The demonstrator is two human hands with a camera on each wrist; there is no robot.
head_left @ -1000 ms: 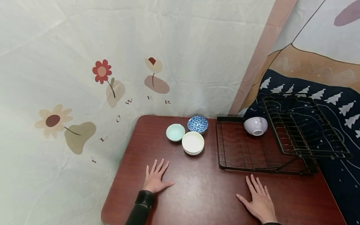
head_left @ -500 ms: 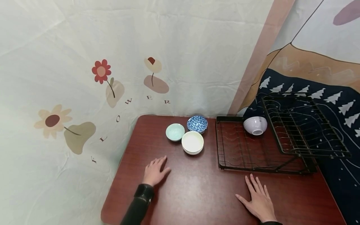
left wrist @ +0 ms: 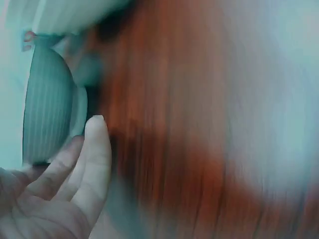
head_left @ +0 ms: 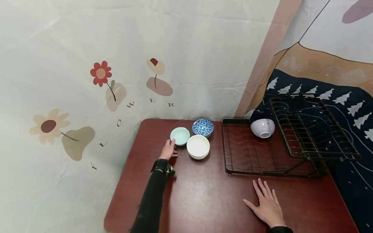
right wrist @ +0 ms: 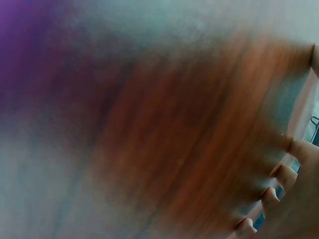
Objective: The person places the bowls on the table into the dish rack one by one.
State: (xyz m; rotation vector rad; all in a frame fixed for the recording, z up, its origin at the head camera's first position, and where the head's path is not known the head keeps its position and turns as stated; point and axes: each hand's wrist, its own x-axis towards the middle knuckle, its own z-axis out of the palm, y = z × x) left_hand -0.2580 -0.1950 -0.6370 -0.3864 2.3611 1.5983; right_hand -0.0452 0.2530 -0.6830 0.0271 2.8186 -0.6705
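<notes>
My left hand (head_left: 168, 150) is at the near left side of a light green bowl (head_left: 179, 136). Its thumb lies at the rim, while the other fingers reach low beside the bowl, fairly straight. In the left wrist view those fingers (left wrist: 97, 149) are close to the ribbed outside of the green bowl (left wrist: 50, 104) and its foot; the thumb is hidden there. Cream bowls (head_left: 198, 146), apparently stacked, and a blue-patterned bowl (head_left: 202, 127) stand beside it. My right hand (head_left: 268, 207) rests on the table with fingers spread, in front of the rack.
A black two-tier wire dish rack (head_left: 237, 149) stands on the right of the brown table (head_left: 201, 200), its upper tier jutting out rightward. A pale lilac bowl (head_left: 263, 128) sits tipped in its lower tier. A printed cloth (head_left: 204, 64) hangs behind.
My left hand has left its flat rest on the table and moved forward and right to the green bowl. The right hand stays put. The head view has shifted slightly.
</notes>
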